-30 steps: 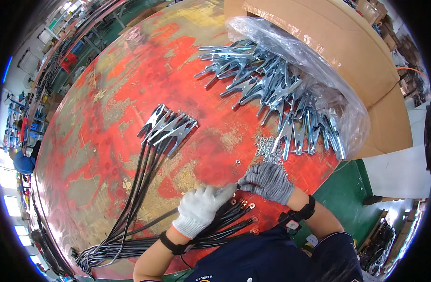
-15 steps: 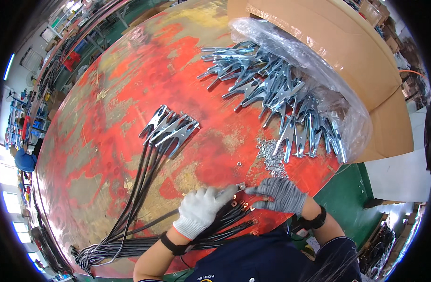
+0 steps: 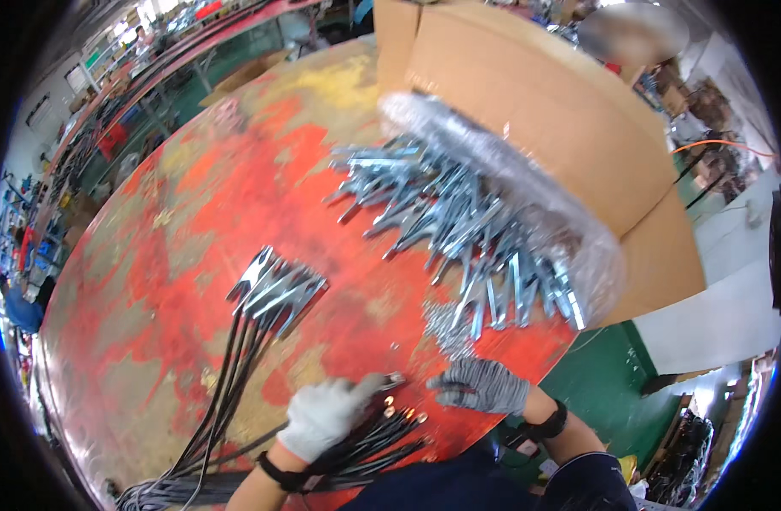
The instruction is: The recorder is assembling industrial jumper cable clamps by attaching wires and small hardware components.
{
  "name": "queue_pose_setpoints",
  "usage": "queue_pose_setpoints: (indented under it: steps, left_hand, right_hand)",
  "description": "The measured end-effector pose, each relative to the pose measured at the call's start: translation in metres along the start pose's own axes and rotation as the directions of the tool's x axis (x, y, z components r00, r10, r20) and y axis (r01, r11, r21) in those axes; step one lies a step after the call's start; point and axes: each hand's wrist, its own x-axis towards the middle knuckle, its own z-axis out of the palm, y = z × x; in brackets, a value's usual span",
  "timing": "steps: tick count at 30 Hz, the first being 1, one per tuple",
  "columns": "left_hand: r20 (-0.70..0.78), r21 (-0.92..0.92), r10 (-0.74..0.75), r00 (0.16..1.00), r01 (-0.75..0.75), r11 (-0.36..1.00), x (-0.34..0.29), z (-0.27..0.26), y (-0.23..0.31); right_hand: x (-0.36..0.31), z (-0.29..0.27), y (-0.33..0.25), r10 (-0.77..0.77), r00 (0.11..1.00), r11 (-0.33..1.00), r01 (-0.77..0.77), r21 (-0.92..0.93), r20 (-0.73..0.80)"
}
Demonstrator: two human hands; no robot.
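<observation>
In a white glove, my left hand (image 3: 327, 417) is closed on a black cable, whose metal lug (image 3: 393, 380) sticks out past my fingertips. The cable trails back to the lower left. My right hand (image 3: 484, 387), in a grey striped glove, is just right of that lug and apart from it. Its fingers stretch left, somewhat blurred, with nothing visible in them. Just beyond it lies a heap of small metal nuts (image 3: 450, 330). More black cables (image 3: 382, 447) with copper-coloured lug ends lie under and beside my left hand.
Several metal spring clamps (image 3: 280, 289) joined to black cables lie on the worn red table (image 3: 178, 281). A large pile of loose clamps (image 3: 459, 213) spills from a clear plastic bag (image 3: 527, 187) by a cardboard box (image 3: 535, 94). Green floor (image 3: 612, 383) shows past the table's right edge.
The view has shifted, moving the scene left and down. My right hand has drawn away from the lug, slightly to the right. My left hand keeps its hold on the cable.
</observation>
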Motion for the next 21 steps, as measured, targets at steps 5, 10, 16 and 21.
queue_pose_setpoints:
  steps: [5,10,16,21]
  left_hand:
    - [-0.360,0.059,-0.161,0.919,0.194,0.979,0.014,-0.003,-0.068]
    - [-0.557,0.197,-0.097,0.825,0.245,0.949,0.036,0.010,-0.091]
    - [-0.464,0.207,-0.211,0.860,0.337,0.919,0.021,0.032,-0.092]
    - [-0.339,0.134,-0.196,0.920,0.253,0.958,-0.042,-0.009,-0.060]
  right_hand:
    - [0.029,-0.052,0.026,0.038,0.979,0.453,-0.196,-0.870,-0.201]
    - [0.038,-0.078,0.067,-0.049,0.998,0.431,-0.023,-0.902,-0.049]
    - [0.059,-0.097,0.076,-0.088,0.957,0.386,0.288,-0.876,0.276]
    - [0.034,-0.103,0.069,0.233,0.917,0.967,-0.182,0.179,-0.323]
